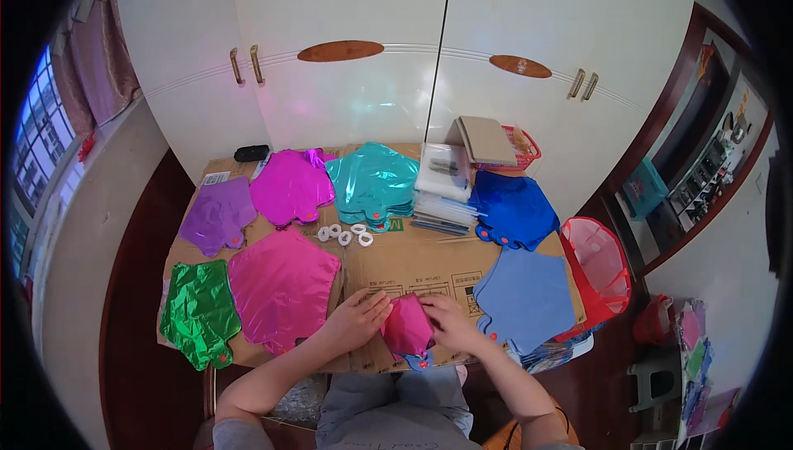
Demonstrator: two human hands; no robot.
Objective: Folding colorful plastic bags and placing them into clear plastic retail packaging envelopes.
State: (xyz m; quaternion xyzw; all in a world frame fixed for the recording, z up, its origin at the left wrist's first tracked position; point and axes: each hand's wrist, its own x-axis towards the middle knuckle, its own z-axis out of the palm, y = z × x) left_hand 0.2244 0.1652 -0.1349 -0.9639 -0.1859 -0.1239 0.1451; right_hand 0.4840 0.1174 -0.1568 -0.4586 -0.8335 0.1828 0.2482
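On the cardboard-covered table, close to my body, lies a small folded piece of shiny pink foil balloon (407, 326). A bit of blue with an orange dot shows at its lower edge. My left hand (361, 319) holds its left edge, fingers together and pointing right. From the other side my right hand (452, 323) grips its right edge with bent fingers. Flat pink foil balloons (285, 289) lie in a stack left of my left hand. A stack of pale blue flat balloons (529, 297) sits to the right of my right hand.
Around the cardboard (372, 264) are green (198, 310), purple (219, 215), magenta (293, 186), teal (376, 177) and dark blue balloon stacks (516, 210). White rolls (345, 237), clear packets (444, 202) and a cardboard box (481, 141) stand among them. A red basket (596, 264) is beside the table.
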